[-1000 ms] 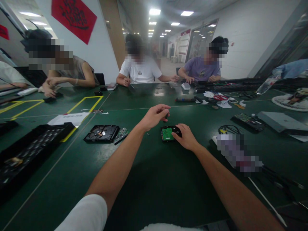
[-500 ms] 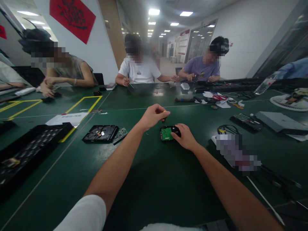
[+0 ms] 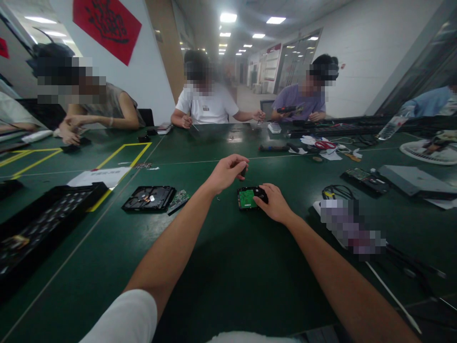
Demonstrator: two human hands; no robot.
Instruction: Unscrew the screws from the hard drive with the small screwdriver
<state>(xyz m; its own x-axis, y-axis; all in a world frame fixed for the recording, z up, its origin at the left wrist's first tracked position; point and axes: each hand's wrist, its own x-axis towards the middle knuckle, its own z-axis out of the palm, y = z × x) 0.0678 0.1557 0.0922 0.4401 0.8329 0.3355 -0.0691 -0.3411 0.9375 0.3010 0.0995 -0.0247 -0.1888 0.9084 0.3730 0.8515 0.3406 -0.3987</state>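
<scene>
A hard drive [image 3: 246,198] lies on the green table with its green circuit board facing up. My right hand [image 3: 274,202] is closed over its right end, thumb across the board and fingers along the far edge. Just beyond the drive's left part, my left hand [image 3: 230,172] pinches a short dark tool [image 3: 243,174] that looks like a small screwdriver. The tool's lower end is too small to make out. Tiny screws [image 3: 218,198] lie on the table left of the drive.
To the left are another hard drive [image 3: 149,198], a loose circuit board [image 3: 179,200] and a long black tray [image 3: 46,228]. On the right lie a third drive [image 3: 367,181], a grey metal box [image 3: 416,180] and cables [image 3: 337,191]. Several people sit across the table.
My left fingers have turned around the dark tool and curled in slightly. My right hand and the drive stay put. The person at the far right has raised a dark tool.
</scene>
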